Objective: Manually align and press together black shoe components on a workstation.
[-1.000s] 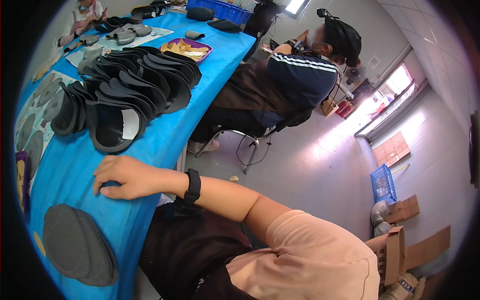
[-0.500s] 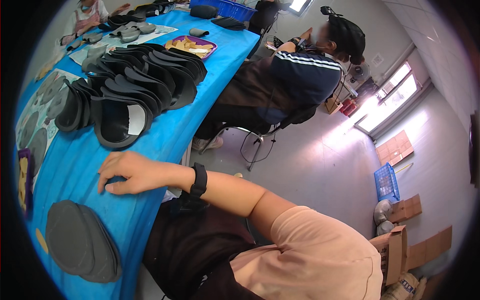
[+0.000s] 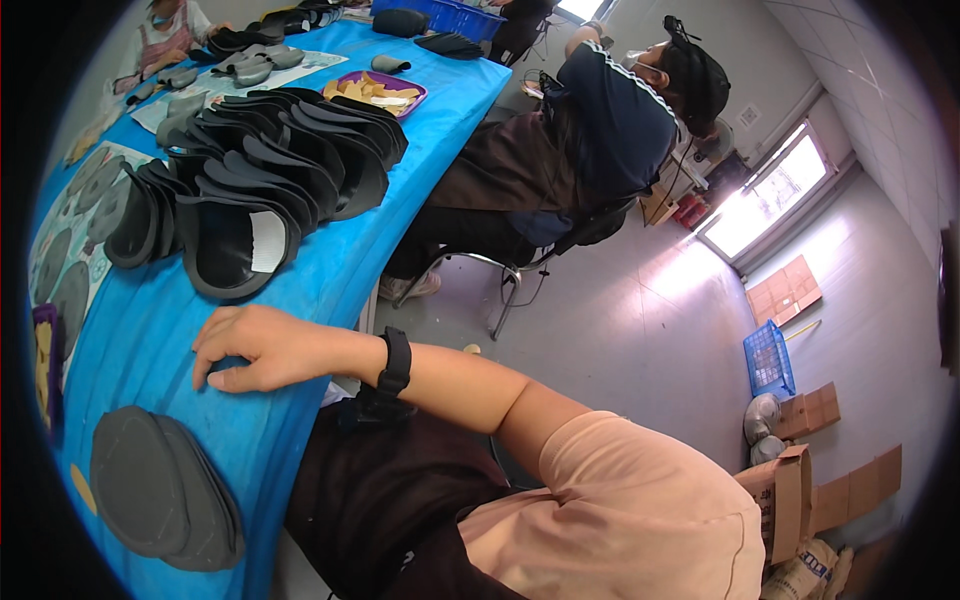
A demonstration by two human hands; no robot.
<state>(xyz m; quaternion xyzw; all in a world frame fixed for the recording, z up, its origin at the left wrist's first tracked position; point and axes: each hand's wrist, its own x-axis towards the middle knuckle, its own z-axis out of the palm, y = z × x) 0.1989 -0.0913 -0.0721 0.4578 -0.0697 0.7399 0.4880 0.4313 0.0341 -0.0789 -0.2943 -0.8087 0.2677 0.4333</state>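
My right hand lies palm down on the blue table cover, fingers slightly bent and apart, thumb off to the side, holding nothing. A black wristband circles that wrist. Near the hand sits a stack of dark grey flat oval pieces, with a small tan piece beside it. Just beyond the hand, rows of black curved, moulded shells lean against each other; the nearest carries a white patch. My left hand is out of the picture.
A purple tray of tan pieces stands behind the shells, another purple tray at the left edge. A seated co-worker is to the right, another person at the far left. Cartons and a blue crate stand along the wall.
My right hand stays almost in place on the table. The co-worker on the right has raised an arm and the head. The view has shifted slightly.
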